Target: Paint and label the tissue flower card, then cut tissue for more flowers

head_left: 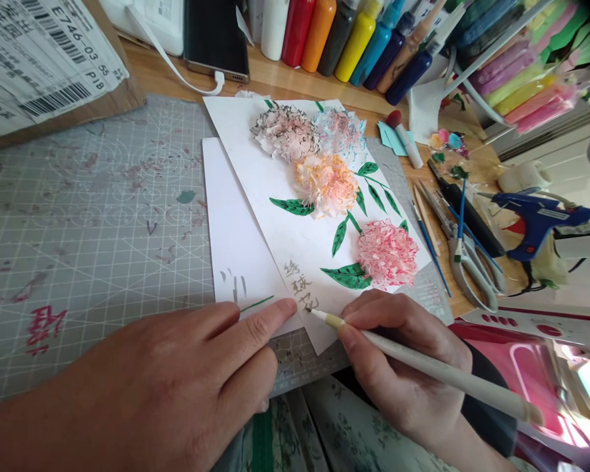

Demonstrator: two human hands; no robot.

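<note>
A writing brush (442, 372) with a pale handle and a dark tip is pinched in my right hand (403, 357). Its tip touches the lowest of several grey handwritten characters (299, 285) near the bottom corner of a white sheet (255, 160). Ruffled flowers in pink (388, 254), orange (327, 185), black-edged (286, 133) and blue-edged (341, 131) tones sit on that sheet, among green painted leaves (347, 276). My left hand (187, 367) stretches its index finger to the sheet's edge, the other fingers bent. Beneath lies a second white sheet (226, 216) with grey strokes and a green line.
A grey cutting mat (93, 242) covers the table. At the back are a parcel box (44, 65), a charging phone (216, 39) and several paint bottles (319, 36). Scissors (472, 262), a blue glue gun (541, 213) and thin brushes (430, 246) lie at the right.
</note>
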